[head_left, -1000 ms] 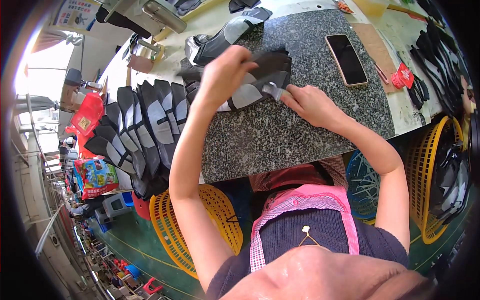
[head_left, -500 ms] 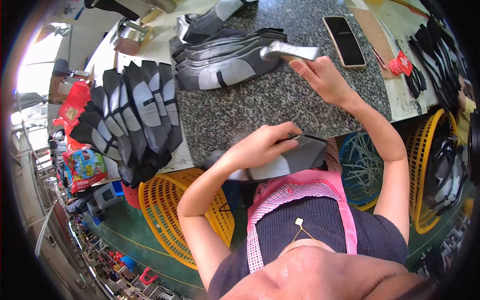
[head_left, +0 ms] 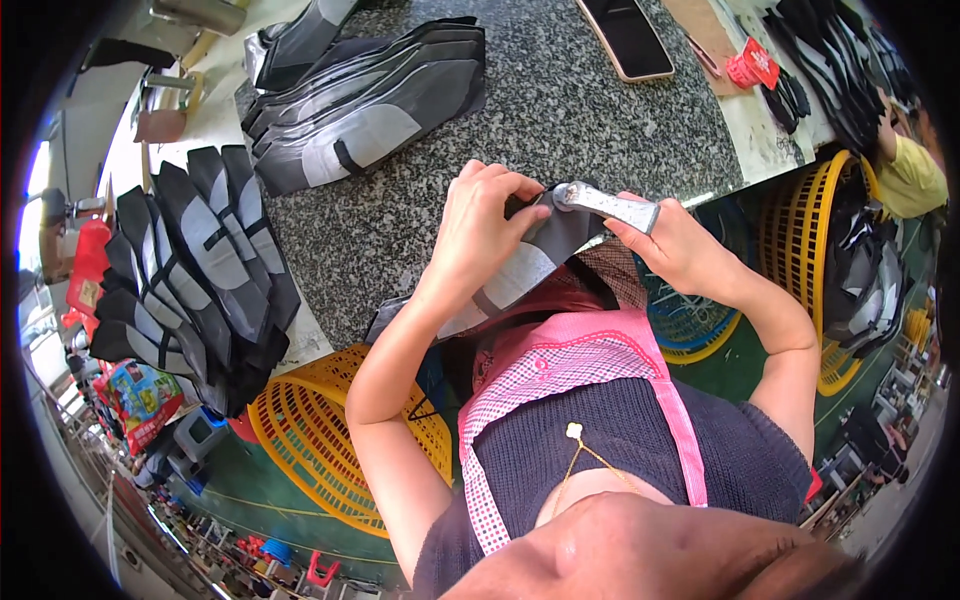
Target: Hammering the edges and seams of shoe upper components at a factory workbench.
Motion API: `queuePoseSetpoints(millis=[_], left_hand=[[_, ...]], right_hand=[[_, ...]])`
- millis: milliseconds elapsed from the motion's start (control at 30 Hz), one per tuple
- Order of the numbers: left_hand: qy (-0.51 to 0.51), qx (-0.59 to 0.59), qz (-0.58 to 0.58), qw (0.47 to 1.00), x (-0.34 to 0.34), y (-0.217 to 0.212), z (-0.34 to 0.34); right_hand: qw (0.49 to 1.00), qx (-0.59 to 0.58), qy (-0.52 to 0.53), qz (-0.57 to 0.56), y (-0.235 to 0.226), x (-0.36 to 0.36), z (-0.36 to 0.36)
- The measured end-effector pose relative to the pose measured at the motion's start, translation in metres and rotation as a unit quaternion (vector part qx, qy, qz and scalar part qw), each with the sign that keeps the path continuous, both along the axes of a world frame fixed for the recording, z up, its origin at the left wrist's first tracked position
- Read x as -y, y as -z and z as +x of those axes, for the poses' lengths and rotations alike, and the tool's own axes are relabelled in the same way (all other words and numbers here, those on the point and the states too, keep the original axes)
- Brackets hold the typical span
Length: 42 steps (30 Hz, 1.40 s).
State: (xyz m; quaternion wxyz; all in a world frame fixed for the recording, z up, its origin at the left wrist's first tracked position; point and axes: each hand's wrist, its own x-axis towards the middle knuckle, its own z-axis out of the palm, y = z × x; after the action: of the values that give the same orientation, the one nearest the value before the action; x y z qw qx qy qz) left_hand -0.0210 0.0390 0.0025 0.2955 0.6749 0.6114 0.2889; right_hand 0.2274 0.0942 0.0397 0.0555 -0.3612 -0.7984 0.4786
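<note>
My left hand [head_left: 482,225] grips a black and grey shoe upper piece [head_left: 520,275] at the near edge of the granite table [head_left: 560,120]. My right hand [head_left: 670,245] holds a flat metal tool [head_left: 610,205] whose end touches the top of that piece. The piece hangs down toward my pink apron. A stack of similar black and grey pieces [head_left: 360,100] lies farther back on the table. Another fanned row of pieces [head_left: 200,270] sits at the table's left end.
A phone [head_left: 628,38] lies on the table at the back, with a small red object [head_left: 752,68] to its right. Yellow baskets stand below the table at left [head_left: 320,440] and at right [head_left: 800,220], the right one with dark pieces. Another person's yellow sleeve [head_left: 915,175] shows at far right.
Both hands have come together at the table's near edge. My right hand brought the metal tool back from the stack to the piece that my left hand lifted.
</note>
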Motion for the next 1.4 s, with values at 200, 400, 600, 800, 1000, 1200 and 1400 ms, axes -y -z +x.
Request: queuePoseSetpoints(millis=[200,400,600,800,1000,1200,1400], left_hand=[[0.074,-0.042,0.101,0.991,-0.010,0.006,-0.009],[0.168,-0.174,0.227,0.943,-0.004,0.007,-0.012],[0.168,-0.232,0.253,0.924,0.001,0.006,-0.013],[0.112,-0.184,0.239,0.947,-0.002,0.003,-0.010],[0.012,-0.031,0.100,0.994,0.017,0.007,-0.002],[0.078,-0.129,0.137,0.979,0.029,0.000,0.005],[-0.004,-0.064,0.124,0.990,0.029,0.009,0.003]], right_hand=[[0.999,0.026,-0.020,-0.001,-0.005,-0.008,0.003],[0.994,-0.028,0.062,0.083,-0.019,-0.021,-0.007],[0.999,0.032,-0.009,0.032,-0.024,-0.022,-0.008],[0.996,0.031,-0.032,0.078,0.005,-0.003,-0.002],[0.997,-0.008,0.019,0.071,0.001,-0.014,-0.004],[0.996,-0.003,-0.037,0.086,0.007,-0.009,-0.005],[0.997,0.014,-0.044,0.070,0.008,-0.003,-0.008]])
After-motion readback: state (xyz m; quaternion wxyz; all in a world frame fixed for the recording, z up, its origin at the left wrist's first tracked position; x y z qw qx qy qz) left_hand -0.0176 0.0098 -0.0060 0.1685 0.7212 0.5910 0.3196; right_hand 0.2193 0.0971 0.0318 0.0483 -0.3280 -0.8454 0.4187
